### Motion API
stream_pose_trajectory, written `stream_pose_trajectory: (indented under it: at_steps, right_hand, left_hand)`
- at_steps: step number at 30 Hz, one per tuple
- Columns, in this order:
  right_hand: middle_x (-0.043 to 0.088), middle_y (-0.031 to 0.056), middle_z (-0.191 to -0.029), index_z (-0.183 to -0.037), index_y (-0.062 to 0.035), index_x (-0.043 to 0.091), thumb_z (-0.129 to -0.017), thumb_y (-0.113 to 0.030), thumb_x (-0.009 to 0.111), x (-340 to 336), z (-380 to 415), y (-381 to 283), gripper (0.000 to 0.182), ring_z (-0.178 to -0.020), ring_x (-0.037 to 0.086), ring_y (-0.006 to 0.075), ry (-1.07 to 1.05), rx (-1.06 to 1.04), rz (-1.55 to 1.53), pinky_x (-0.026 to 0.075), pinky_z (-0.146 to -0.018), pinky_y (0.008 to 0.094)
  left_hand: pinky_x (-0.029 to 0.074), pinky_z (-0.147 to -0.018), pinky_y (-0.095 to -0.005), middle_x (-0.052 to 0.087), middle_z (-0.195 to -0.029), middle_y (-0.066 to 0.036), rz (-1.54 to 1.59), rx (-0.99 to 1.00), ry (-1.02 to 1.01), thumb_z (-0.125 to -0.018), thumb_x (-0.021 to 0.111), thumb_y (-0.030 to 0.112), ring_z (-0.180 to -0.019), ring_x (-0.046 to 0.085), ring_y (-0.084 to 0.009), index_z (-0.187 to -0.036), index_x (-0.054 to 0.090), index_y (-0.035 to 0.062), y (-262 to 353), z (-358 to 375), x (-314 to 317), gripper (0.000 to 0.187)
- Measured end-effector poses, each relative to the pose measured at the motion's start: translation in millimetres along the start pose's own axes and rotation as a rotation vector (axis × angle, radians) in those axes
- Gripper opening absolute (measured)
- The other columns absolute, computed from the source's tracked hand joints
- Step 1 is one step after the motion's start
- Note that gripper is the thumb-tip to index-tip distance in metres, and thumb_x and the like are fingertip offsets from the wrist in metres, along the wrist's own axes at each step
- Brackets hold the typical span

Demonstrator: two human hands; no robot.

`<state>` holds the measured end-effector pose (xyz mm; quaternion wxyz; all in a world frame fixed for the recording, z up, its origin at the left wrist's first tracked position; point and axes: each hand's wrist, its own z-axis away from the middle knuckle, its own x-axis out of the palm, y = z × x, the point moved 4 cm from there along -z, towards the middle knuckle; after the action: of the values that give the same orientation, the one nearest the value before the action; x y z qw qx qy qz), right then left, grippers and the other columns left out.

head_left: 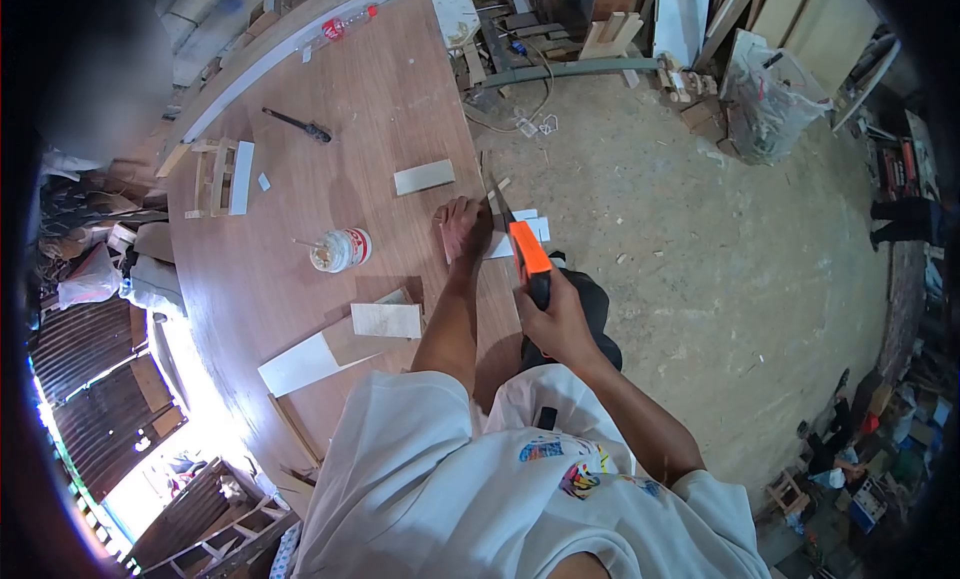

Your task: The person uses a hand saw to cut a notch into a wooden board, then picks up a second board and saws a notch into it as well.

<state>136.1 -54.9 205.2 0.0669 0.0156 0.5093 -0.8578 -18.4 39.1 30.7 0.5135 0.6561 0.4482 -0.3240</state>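
My right hand (556, 317) is wrapped round the orange and black handle of a handsaw (530, 249), just off the table's edge. The narrow blade points away from me and lies along the edge, close to my left hand. My left hand (464, 229) presses down on a white board (500, 245) at the table's edge, its fingers curled over. The board sticks out past the edge, under the saw, and its far part shows notched ends. Part of the board is hidden by my left hand and the saw.
On the wooden table (390, 99) are a loose white block (424, 177), a white tub (342, 250), a dark tool (297, 124), a small wooden frame (212, 179), more white boards (386, 320) and a bottle (349, 23). A plastic bag (775, 104) stands on the floor.
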Motion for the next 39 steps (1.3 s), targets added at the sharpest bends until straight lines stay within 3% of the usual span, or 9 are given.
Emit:
stream_pose_trajectory:
  at_steps: [10, 13, 15, 22, 24, 28, 32, 37, 39]
  right_hand:
    - [0.051, 0.0131, -0.069, -0.093, 0.0015, 0.05, -0.079, -0.002, 0.055, 2, -30, -1, 0.015, -0.063, 0.053, 0.0189, -0.008, -0.113, 0.083, 0.044, -0.061, 0.0331]
    - [0.05, 0.0128, -0.068, -0.095, 0.0017, 0.05, -0.079, -0.002, 0.054, -2, -11, -22, 0.017, -0.062, 0.049, 0.0191, -0.032, -0.018, 0.059, 0.043, -0.061, 0.0334]
    - [0.05, 0.0136, -0.069, -0.1, 0.0022, 0.05, -0.079, -0.002, 0.055, -5, 21, -48, 0.022, -0.062, 0.051, 0.0199, -0.059, -0.143, 0.048, 0.044, -0.062, 0.0337]
    - [0.051, 0.0166, -0.066, -0.105, 0.0025, 0.05, -0.078, -0.002, 0.057, 0, -10, 14, 0.029, -0.059, 0.054, 0.0228, -0.011, -0.114, 0.064, 0.045, -0.06, 0.0337]
    - [0.049, 0.0039, -0.071, -0.098, 0.001, 0.051, -0.081, 0.0, 0.054, 7, -23, 16, 0.018, -0.066, 0.047, 0.0103, -0.066, -0.12, 0.081, 0.042, -0.062, 0.028]
    - [0.05, 0.0076, -0.07, -0.096, 0.0, 0.05, -0.078, 0.0, 0.056, -2, 36, -41, 0.019, -0.066, 0.049, 0.0125, -0.089, -0.134, 0.028, 0.043, -0.063, 0.0288]
    - [0.05, 0.0071, -0.069, -0.094, -0.0002, 0.05, -0.078, 0.001, 0.056, 0, 3, 21, 0.017, -0.066, 0.049, 0.0126, 0.006, -0.17, 0.06, 0.043, -0.063, 0.0288]
    - [0.047, 0.0031, -0.068, -0.094, -0.0007, 0.051, -0.079, 0.001, 0.055, -3, 6, -15, 0.016, -0.066, 0.047, 0.0109, -0.058, -0.008, 0.032, 0.043, -0.063, 0.0279]
    - [0.055, 0.0175, -0.069, -0.109, 0.0019, 0.05, -0.078, -0.001, 0.057, -9, 31, -30, 0.032, -0.06, 0.057, 0.0224, -0.046, -0.212, 0.037, 0.045, -0.06, 0.0335]
  left_hand:
    - [0.042, -0.084, -0.0423, 0.058, -0.074, -0.01, 0.031, -0.015, 0.088, -0.078, 0.061, 0.016, -0.08, 0.058, -0.0294, -0.069, 0.06, 0.007, 2, -3, 1, 0.013]
    - [0.042, -0.085, -0.0424, 0.059, -0.076, -0.01, 0.006, -0.016, 0.054, -0.078, 0.062, 0.017, -0.081, 0.058, -0.0291, -0.07, 0.061, 0.0071, -5, -5, 6, 0.012]
    - [0.042, -0.085, -0.0426, 0.059, -0.078, -0.01, -0.006, -0.027, 0.004, -0.078, 0.062, 0.017, -0.083, 0.058, -0.0288, -0.071, 0.061, 0.0072, -4, 8, 8, 0.013]
    - [0.041, -0.084, -0.0421, 0.059, -0.079, -0.008, 0.008, -0.025, 0.044, -0.079, 0.062, 0.02, -0.085, 0.057, -0.0268, -0.071, 0.059, 0.0077, -2, 1, 7, 0.015]
    - [0.041, -0.082, -0.0407, 0.058, -0.078, -0.007, -0.015, -0.006, 0.102, -0.081, 0.061, 0.02, -0.084, 0.057, -0.0257, -0.069, 0.057, 0.0083, -2, -1, 4, 0.017]
    - [0.04, -0.083, -0.0396, 0.059, -0.077, -0.007, 0.014, 0.021, 0.157, -0.083, 0.06, 0.02, -0.083, 0.057, -0.0254, -0.069, 0.057, 0.009, 1, 8, -3, 0.018]
    - [0.04, -0.085, -0.0403, 0.06, -0.077, -0.007, -0.029, 0.003, 0.068, -0.083, 0.059, 0.022, -0.082, 0.058, -0.0259, -0.07, 0.059, 0.0096, 0, -4, 6, 0.019]
    - [0.039, -0.085, -0.0403, 0.06, -0.078, -0.008, -0.03, -0.013, 0.098, -0.083, 0.059, 0.023, -0.084, 0.058, -0.0256, -0.07, 0.06, 0.0096, 1, -4, 0, 0.018]
    - [0.039, -0.085, -0.0405, 0.06, -0.077, -0.007, -0.027, 0.0, 0.104, -0.084, 0.058, 0.023, -0.083, 0.058, -0.0251, -0.07, 0.06, 0.0093, 2, -1, 0, 0.019]
